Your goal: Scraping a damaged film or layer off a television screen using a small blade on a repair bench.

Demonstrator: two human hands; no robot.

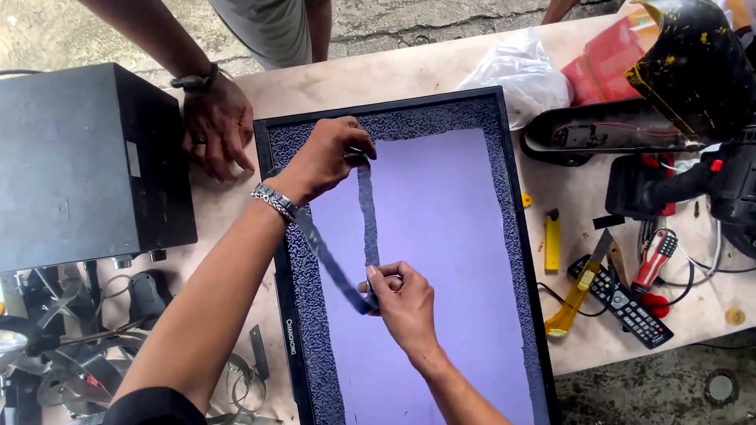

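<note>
Right hand (pixel 403 297), left hand (pixel 329 157), film strip (pixel 367 212) between grips

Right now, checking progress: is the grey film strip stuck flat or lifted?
Lifted: both hands, left hand and right hand, hold the strip above the screen.

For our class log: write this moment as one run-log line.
left hand: pinches strip top | right hand: pinches strip bottom | over flat screen | another person's hand on table

In the middle of the frame, the left hand (pixel 331 157) and the right hand (pixel 402 297) pinch a grey film strip (pixel 367 212) over the flat screen panel (pixel 441 252). Another person's hand (pixel 216 126) rests at upper left beside a black box (pixel 79 165).
</note>
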